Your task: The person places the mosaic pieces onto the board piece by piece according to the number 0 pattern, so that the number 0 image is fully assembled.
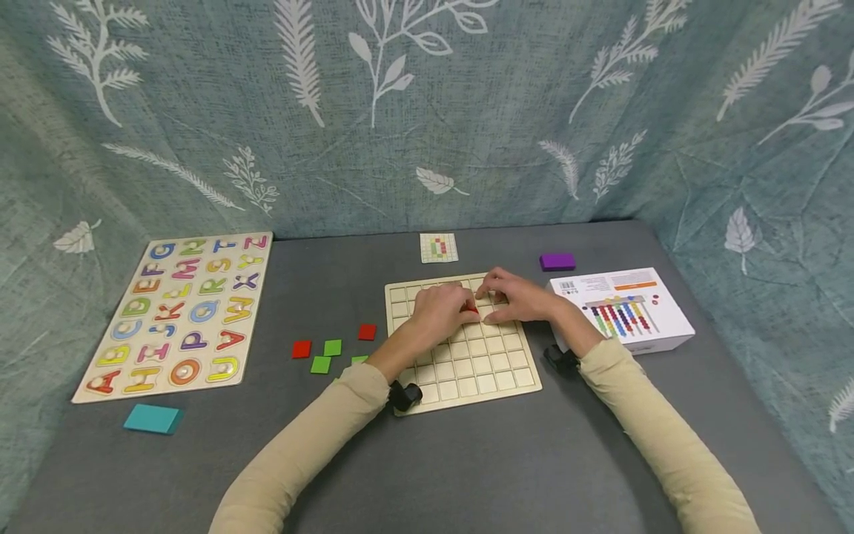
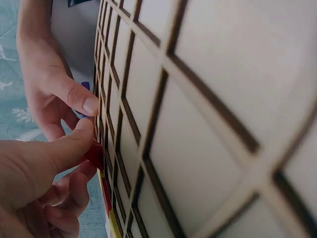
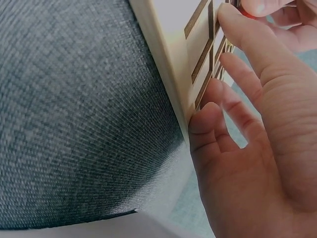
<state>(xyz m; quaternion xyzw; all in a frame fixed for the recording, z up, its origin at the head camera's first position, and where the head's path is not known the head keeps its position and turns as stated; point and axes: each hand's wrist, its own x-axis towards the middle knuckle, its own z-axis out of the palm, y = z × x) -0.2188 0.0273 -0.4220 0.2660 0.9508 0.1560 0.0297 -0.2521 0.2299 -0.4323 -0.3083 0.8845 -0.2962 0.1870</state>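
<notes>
A wooden grid board (image 1: 485, 366) with square cells lies in front of the person. The left hand (image 1: 440, 311) is over its far middle, pinching a red square tile (image 2: 95, 154) between thumb and fingers, close to the board's surface. Beyond that hand, a strip of red and a yellowish-green edge show low in the left wrist view. Just to the right, the right hand (image 1: 517, 295) rests its fingertips on the board, spread and relaxed, with nothing between them. Part of the far cells is hidden under both hands.
Loose red tiles (image 1: 302, 349) and green tiles (image 1: 321, 365) lie left of the board. A small pattern card (image 1: 439, 248) lies behind it. An alphabet puzzle (image 1: 193, 311), a teal block (image 1: 153, 419), a purple block (image 1: 557, 262) and a white box (image 1: 660, 315) stand around.
</notes>
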